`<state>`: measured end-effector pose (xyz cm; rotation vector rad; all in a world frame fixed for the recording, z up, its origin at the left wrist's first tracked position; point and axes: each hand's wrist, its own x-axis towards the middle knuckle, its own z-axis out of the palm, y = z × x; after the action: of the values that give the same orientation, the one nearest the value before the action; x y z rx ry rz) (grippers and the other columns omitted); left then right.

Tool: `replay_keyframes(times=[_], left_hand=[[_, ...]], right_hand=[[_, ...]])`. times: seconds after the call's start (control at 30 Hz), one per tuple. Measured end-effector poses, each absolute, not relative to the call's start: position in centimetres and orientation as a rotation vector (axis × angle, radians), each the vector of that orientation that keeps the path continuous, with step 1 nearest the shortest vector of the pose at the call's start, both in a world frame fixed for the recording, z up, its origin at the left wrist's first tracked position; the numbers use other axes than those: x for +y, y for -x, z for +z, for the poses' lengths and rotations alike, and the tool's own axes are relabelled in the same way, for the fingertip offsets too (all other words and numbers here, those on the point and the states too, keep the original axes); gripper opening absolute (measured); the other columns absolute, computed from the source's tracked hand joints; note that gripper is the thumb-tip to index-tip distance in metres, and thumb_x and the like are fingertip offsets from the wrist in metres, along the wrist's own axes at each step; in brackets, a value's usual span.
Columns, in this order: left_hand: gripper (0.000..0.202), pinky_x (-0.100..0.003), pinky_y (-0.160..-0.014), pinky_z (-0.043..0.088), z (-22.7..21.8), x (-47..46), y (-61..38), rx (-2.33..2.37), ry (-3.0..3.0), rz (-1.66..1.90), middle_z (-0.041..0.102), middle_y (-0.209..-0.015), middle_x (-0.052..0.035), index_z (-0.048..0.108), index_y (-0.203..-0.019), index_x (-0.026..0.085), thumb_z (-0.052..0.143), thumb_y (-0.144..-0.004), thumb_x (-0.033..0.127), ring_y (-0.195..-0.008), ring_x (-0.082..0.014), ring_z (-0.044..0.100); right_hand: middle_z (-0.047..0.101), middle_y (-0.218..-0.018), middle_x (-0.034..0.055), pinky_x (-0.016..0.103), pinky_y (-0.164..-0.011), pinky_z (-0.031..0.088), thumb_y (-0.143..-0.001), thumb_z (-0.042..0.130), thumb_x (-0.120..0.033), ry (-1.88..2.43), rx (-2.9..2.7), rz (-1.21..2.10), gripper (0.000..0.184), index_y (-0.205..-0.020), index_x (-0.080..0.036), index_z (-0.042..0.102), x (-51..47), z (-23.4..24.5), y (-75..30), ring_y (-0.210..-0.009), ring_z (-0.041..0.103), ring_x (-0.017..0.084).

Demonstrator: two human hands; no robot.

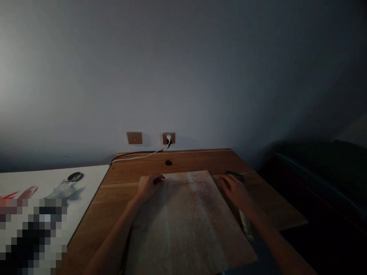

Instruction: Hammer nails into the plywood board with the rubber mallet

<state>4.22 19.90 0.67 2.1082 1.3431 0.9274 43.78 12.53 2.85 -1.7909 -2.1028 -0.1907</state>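
pinching the cloth's (186,217) far corner, left hand (149,186) should stay low; right hand (236,191) rests flat and spread beside it.

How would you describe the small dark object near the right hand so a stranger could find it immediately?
Start at the wooden desk against the wall. Go to the pale sheet lying on it, then to the right hand past its far right corner. The small dark object lies beyond those fingertips, flat, oval and black.

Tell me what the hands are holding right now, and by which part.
The left hand grips the pale sheet on the wooden desk at its far left corner. The right hand lies beside the sheet's right edge; whether it holds anything cannot be told.
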Motion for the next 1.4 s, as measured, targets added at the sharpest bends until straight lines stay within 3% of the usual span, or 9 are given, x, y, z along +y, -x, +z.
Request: replay_keyframes(times=[0.07, 0.17, 0.3, 0.5, 0.73, 0.93, 1.2, 1.3, 1.4], left_hand=[[0.014, -0.027, -0.075, 0.052, 0.5, 19.6, -4.4, 1.326, -2.092, 0.951, 0.075, -0.087, -0.0023, 0.074, -0.092, 0.02, 0.064, -0.082, 0.021, -0.079, -0.0178, 0.069], [0.014, -0.028, -0.079, 0.053, 0.2, 19.3, -4.2, 1.293, -2.112, 0.962, 0.076, -0.091, -0.003, 0.074, -0.092, 0.02, 0.065, -0.082, 0.019, -0.082, -0.0184, 0.07], [0.017, -0.03, -0.087, 0.053, -0.2, 19.4, -4.0, 1.242, -2.173, 0.915, 0.076, -0.096, -0.0034, 0.076, -0.096, 0.022, 0.063, -0.085, 0.019, -0.089, -0.019, 0.07], [0.018, -0.03, -0.087, 0.053, -0.2, 19.4, -4.0, 1.186, -2.176, 0.882, 0.076, -0.097, -0.0039, 0.077, -0.096, 0.022, 0.063, -0.085, 0.019, -0.089, -0.0199, 0.07], [0.019, -0.027, -0.085, 0.052, -0.2, 19.2, -4.1, 1.181, -2.256, 0.906, 0.075, -0.095, -0.0035, 0.076, -0.097, 0.021, 0.061, -0.088, 0.015, -0.088, -0.0178, 0.069], [0.012, -0.025, -0.081, 0.052, -0.2, 19.2, -4.4, 1.219, -2.307, 0.934, 0.072, -0.09, -0.0047, 0.076, -0.089, 0.019, 0.064, -0.088, 0.017, -0.083, -0.0166, 0.068], [0.018, -0.025, -0.085, 0.052, 0.1, 19.1, -4.6, 1.197, -2.274, 0.923, 0.074, -0.095, -0.0044, 0.077, -0.095, 0.02, 0.061, -0.088, 0.014, -0.087, -0.0168, 0.069], [0.019, -0.025, -0.086, 0.052, 0.3, 19.0, -4.7, 1.214, -2.253, 0.9, 0.075, -0.097, -0.0042, 0.077, -0.096, 0.021, 0.061, -0.087, 0.014, -0.089, -0.017, 0.069], [0.022, -0.025, -0.086, 0.052, 0.4, 19.1, -4.8, 1.268, -2.19, 0.878, 0.075, -0.098, -0.0034, 0.076, -0.097, 0.021, 0.061, -0.083, 0.013, -0.089, -0.0173, 0.07]], right_hand=[[0.074, -0.1, 0.0101, 0.034, -0.084, 0.054, -0.101, 0.041, -0.03, 1.828, -2.105, -0.136, 0.029, -0.115, -0.02, 0.065, 14.0, 2.6, -40.3, -0.091, 0.071, 0.024], [0.075, -0.09, 0.0123, 0.031, -0.07, 0.051, -0.1, 0.047, -0.041, 1.895, -2.089, -0.112, 0.03, -0.107, -0.016, 0.063, 15.8, 1.6, -36.1, -0.081, 0.072, 0.025], [0.075, -0.088, 0.0131, 0.03, -0.066, 0.048, -0.102, 0.045, -0.032, 1.947, -2.059, -0.138, 0.025, -0.096, -0.016, 0.063, 16.6, -0.1, -33.9, -0.078, 0.072, 0.024], [0.073, -0.098, 0.0136, 0.035, -0.076, 0.053, -0.104, 0.037, -0.021, 1.832, -2.029, -0.206, 0.027, -0.099, -0.017, 0.063, 16.2, -1.5, -34.3, -0.089, 0.07, 0.025], [0.071, -0.109, 0.009, 0.04, -0.095, 0.053, -0.098, 0.045, -0.012, 1.545, -2.141, -0.185, 0.026, -0.106, -0.02, 0.069, 16.3, -1.5, -34.1, -0.105, 0.064, 0.023], [0.072, -0.107, 0.0097, 0.04, -0.094, 0.055, -0.097, 0.047, -0.01, 1.474, -2.139, -0.124, 0.029, -0.107, -0.021, 0.073, 16.5, -2.0, -34.2, -0.103, 0.066, 0.024], [0.072, -0.103, 0.0087, 0.037, -0.09, 0.055, -0.097, 0.053, -0.017, 1.472, -2.1, 0.001, 0.023, -0.102, -0.022, 0.074, 17.0, -1.8, -33.7, -0.098, 0.068, 0.023], [0.073, -0.093, 0.007, 0.033, -0.085, 0.054, -0.097, 0.053, -0.017, 1.475, -2.098, 0.053, 0.023, -0.092, -0.021, 0.075, 17.4, -0.8, -33.5, -0.09, 0.068, 0.021], [0.072, -0.094, 0.0081, 0.033, -0.086, 0.052, -0.097, 0.053, -0.016, 1.465, -2.063, 0.079, 0.023, -0.094, -0.019, 0.075, 17.9, 0.8, -33.3, -0.09, 0.068, 0.021]])
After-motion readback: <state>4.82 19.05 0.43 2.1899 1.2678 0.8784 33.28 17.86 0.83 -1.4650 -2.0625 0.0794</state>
